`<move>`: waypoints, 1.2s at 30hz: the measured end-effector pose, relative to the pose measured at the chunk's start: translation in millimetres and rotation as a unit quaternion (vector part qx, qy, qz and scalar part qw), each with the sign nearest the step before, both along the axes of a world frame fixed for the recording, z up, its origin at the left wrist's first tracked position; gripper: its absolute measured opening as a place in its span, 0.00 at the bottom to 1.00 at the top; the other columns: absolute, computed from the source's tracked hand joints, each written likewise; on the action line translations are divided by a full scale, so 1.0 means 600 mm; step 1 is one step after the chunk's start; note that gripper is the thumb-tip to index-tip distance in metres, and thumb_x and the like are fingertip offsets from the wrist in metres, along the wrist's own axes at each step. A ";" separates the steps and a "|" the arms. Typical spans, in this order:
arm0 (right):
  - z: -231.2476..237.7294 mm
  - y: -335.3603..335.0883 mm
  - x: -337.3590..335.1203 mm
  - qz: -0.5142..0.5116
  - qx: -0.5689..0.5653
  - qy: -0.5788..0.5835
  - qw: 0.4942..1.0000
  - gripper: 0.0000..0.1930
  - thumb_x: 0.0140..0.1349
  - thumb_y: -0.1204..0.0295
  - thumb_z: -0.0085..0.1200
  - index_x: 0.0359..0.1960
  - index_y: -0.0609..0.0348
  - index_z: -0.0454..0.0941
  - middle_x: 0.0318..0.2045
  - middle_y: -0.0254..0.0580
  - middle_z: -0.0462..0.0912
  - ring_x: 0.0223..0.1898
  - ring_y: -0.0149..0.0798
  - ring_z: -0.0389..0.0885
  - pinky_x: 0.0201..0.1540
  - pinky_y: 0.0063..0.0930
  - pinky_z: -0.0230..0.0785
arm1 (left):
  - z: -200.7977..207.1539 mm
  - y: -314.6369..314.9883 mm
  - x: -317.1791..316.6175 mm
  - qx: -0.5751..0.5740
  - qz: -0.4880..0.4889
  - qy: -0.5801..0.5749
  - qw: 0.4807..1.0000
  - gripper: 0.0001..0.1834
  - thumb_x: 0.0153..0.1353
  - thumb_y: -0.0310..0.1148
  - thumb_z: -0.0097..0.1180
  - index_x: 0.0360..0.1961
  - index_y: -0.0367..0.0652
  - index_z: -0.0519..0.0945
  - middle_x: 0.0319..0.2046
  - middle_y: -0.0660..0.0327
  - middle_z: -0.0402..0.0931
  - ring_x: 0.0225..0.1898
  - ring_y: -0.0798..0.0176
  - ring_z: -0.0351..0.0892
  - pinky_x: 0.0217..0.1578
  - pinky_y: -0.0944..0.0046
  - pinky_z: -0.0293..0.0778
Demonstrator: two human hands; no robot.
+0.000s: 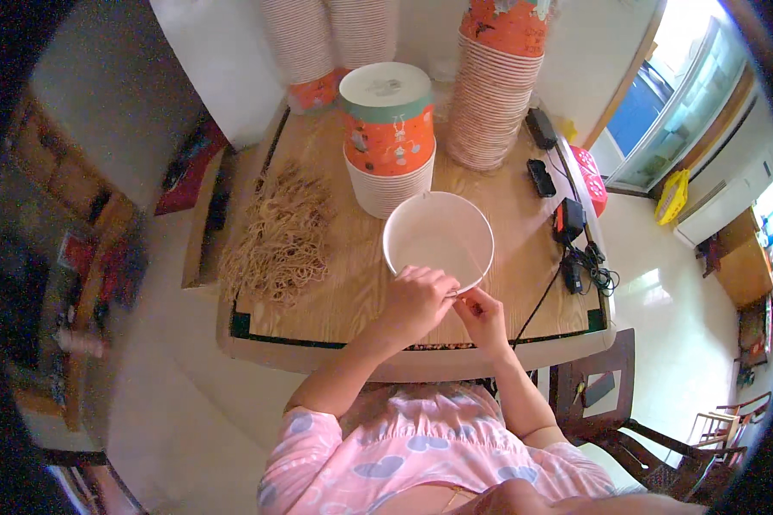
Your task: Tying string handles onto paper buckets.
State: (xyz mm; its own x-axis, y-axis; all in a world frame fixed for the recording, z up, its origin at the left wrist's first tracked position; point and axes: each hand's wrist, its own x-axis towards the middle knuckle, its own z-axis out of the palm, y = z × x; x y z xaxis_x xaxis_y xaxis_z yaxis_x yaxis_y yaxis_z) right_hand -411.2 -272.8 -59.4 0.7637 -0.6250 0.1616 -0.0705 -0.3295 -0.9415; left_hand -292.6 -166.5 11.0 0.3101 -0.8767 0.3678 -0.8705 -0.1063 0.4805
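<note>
I judge the step in hand to be fine work at the near rim of the paper bucket point(438, 230), mid-frame: the left hand point(419, 299) closes loosely over that rim, and the right hand point(483, 319) pinches it just beside, though any finer piece between the fingertips I can't make out. Next calls for a light, steady pinch; the bucket looks white inside, round-mouthed.

White bucket point(439, 236), orange-and-green patterned stack point(390, 142)
</note>
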 end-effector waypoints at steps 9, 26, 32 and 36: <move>0.030 0.002 -0.012 0.020 -0.002 0.031 0.999 0.04 0.56 0.75 0.54 0.27 0.61 0.74 0.14 0.26 0.63 0.18 0.19 0.58 0.18 0.17 0.53 | 0.003 -0.011 -0.005 0.047 -0.003 -0.099 0.994 0.08 0.47 0.30 0.55 0.30 0.42 0.76 0.25 0.58 0.74 0.30 0.56 0.75 0.37 0.58 0.69; 0.037 -0.008 -0.022 0.033 0.055 0.044 0.997 0.06 0.58 0.73 0.53 0.26 0.59 0.71 0.13 0.25 0.66 0.16 0.18 0.60 0.17 0.16 0.52 | 0.039 -0.003 0.012 0.045 -0.040 -0.019 0.998 0.10 0.48 0.30 0.56 0.34 0.40 0.78 0.30 0.57 0.77 0.35 0.54 0.76 0.40 0.57 0.70; 0.037 -0.011 -0.018 0.039 0.065 0.039 0.996 0.06 0.57 0.73 0.53 0.26 0.59 0.71 0.13 0.25 0.65 0.16 0.18 0.59 0.17 0.16 0.51 | 0.020 -0.013 0.015 0.043 -0.037 -0.032 0.998 0.08 0.48 0.29 0.56 0.31 0.41 0.78 0.28 0.57 0.76 0.34 0.55 0.76 0.39 0.58 0.70; 0.047 -0.012 -0.022 0.044 0.025 0.050 0.997 0.06 0.57 0.73 0.54 0.25 0.60 0.72 0.13 0.25 0.65 0.16 0.18 0.58 0.17 0.16 0.51 | 0.011 -0.010 0.017 0.002 -0.015 0.009 1.000 0.05 0.45 0.30 0.56 0.26 0.44 0.76 0.24 0.60 0.74 0.30 0.58 0.75 0.33 0.60 0.71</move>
State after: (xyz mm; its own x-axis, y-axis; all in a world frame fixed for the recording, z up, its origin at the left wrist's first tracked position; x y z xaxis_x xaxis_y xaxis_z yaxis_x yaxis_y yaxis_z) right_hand -424.2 -280.1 -31.3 0.8263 -0.5609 0.0520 -0.1377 -0.2906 -0.9469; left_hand -282.3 -172.7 17.7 0.2903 -0.8867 0.3599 -0.8649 -0.0821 0.4952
